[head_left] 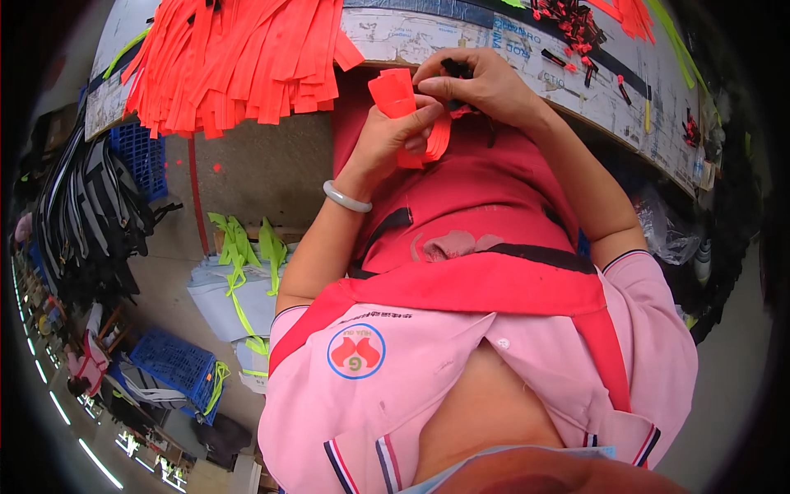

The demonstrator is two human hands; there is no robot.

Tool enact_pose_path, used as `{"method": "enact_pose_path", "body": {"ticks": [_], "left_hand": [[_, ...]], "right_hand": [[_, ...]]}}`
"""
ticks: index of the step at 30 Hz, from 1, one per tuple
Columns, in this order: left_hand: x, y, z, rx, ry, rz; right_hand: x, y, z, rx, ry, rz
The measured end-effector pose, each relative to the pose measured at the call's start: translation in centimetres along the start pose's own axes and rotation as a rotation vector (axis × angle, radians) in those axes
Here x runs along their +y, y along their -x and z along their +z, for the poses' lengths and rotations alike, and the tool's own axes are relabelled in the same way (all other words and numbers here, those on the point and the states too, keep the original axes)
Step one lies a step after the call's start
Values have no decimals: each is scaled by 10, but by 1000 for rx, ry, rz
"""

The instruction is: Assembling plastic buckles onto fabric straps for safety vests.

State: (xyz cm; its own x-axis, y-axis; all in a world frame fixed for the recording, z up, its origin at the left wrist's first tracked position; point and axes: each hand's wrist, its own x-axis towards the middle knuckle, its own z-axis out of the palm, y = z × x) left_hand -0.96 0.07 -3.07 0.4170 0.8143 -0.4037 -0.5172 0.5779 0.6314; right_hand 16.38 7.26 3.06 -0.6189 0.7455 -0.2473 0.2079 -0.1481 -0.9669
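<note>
My left hand [393,136] is closed around a folded bundle of bright orange-red strips [393,92], whose ends stick out above and below the fingers. A pale bangle [346,198] circles that wrist. Just to the right, my right hand [485,86] pinches a small black piece [455,69] between thumb and fingers. More dark material hangs beneath this hand, too small to make out. Both hands are close together above my red apron [494,198], at the table's near edge.
A thick pile of orange-red strips [247,66] hangs over the edge of the worktable [395,33]. Small black and red pieces [576,33] lie scattered to the right. Dark straps [90,214], blue crates [177,366] and yellow-green strips [239,247] stand or lie at the left.
</note>
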Motion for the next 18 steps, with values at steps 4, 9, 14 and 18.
{"method": "enact_pose_path", "body": {"ticks": [4, 9, 14, 18], "left_hand": [[-3, -6, 5, -14, -119, -13], [-5, -5, 7, -56, -95, 89], [5, -11, -13, -57, 134, 80], [14, -7, 5, 62, -65, 176]], "right_hand": [[3, 8, 10, -13, 490, -93], [13, 13, -5, 0, 313, -91], [5, 21, -12, 33, 80, -84], [18, 20, -17, 98, 197, -137]]}}
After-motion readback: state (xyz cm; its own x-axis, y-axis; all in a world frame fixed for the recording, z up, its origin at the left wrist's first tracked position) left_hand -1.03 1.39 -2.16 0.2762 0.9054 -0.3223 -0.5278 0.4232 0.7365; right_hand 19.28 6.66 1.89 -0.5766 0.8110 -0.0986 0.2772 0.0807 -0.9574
